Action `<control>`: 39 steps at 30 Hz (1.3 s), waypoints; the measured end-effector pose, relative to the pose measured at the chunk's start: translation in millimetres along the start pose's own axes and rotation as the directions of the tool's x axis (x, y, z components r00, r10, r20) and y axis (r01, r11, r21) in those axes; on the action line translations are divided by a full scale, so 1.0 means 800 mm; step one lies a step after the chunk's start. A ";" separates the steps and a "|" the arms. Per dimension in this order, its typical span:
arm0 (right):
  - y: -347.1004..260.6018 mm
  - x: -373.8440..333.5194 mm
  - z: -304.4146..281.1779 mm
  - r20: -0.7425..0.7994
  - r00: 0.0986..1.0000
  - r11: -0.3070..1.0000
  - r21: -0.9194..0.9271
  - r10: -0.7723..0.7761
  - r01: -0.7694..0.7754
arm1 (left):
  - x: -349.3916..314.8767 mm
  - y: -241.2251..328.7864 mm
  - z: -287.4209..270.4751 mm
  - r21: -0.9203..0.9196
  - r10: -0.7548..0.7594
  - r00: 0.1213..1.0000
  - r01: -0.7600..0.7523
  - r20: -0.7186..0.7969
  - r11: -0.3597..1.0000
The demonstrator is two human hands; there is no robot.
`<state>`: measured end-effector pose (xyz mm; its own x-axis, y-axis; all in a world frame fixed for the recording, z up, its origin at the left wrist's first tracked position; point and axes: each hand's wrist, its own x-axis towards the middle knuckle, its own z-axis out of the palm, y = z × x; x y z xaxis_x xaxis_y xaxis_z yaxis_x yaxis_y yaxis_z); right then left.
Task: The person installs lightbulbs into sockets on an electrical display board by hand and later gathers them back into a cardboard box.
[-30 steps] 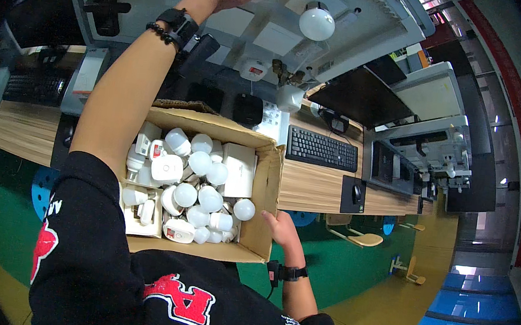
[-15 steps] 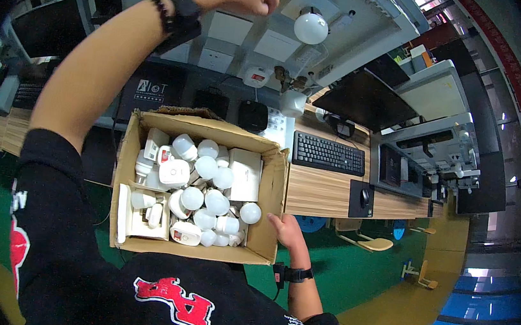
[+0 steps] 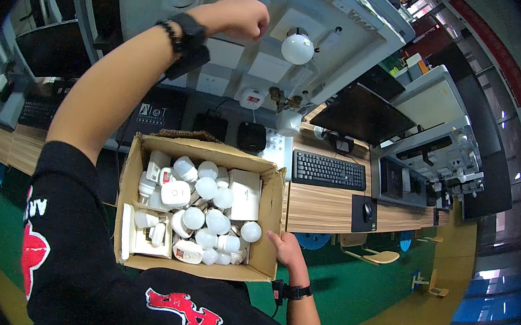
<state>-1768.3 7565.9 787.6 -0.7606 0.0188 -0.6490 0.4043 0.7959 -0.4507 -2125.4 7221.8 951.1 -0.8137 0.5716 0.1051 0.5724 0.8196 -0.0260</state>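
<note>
My left hand (image 3: 243, 19) is raised against the upright grey panel, left of a round white light bulb (image 3: 297, 49) in its holder. Its fingers are curled closed, and whatever they may hold is hidden. Lower down, my right hand (image 3: 287, 249) grips the right side of an open cardboard box (image 3: 272, 212), thumb over the wall. Several white bulbs (image 3: 217, 222) lie jumbled inside. With them are a white rounded-square device (image 3: 175, 194), another white device with a small label (image 3: 187, 252) and white cartons (image 3: 245, 193).
Behind the box, a small white device (image 3: 252, 99) and wall plates (image 3: 211, 85) sit on the panel. A black keyboard (image 3: 329, 170), mouse (image 3: 367, 212) and monitor (image 3: 363, 115) occupy the wooden desk to the right. Stools (image 3: 369, 255) stand below the desk.
The whole view has shifted, so panel, box and desk sit slightly lower in the picture. My left hand stays closed near the panel; my right hand keeps its grip on the box.
</note>
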 end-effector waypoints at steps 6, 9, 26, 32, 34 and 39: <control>-0.001 0.003 -0.005 -0.013 0.998 0.998 0.022 -0.057 0.057 | -0.021 0.000 0.056 -0.910 -0.435 0.828 -0.201 -0.355 0.362; 0.003 0.005 -0.001 -0.013 0.998 0.997 0.025 -0.069 0.069 | -0.013 -0.006 0.064 -0.919 -0.495 0.800 -0.169 -0.339 0.356; 0.019 -0.036 0.020 -0.155 0.986 0.969 0.230 -0.060 0.096 | -0.036 0.050 -0.004 0.428 0.130 0.985 -0.070 -0.114 0.901; 0.018 -0.028 0.013 -0.112 0.992 0.997 0.038 -0.060 0.064 | -0.052 0.032 -0.001 0.022 -0.053 0.966 0.061 -0.254 0.998; 0.015 -0.029 0.015 -0.118 0.990 0.995 0.050 -0.077 0.083 | -0.049 0.027 0.017 -0.144 -0.131 0.934 0.087 -0.333 0.986; 0.010 -0.027 0.019 -0.176 0.978 0.986 0.103 -0.109 0.129 | -0.049 0.033 0.042 -0.824 -0.548 0.701 -0.099 -0.456 0.558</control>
<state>-1740.5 7562.8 788.7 -0.8777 0.0379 -0.4778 0.3531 0.7252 -0.5911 -2081.9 7222.3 912.8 -0.8385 -0.0664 0.5409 0.4833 0.3681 0.7943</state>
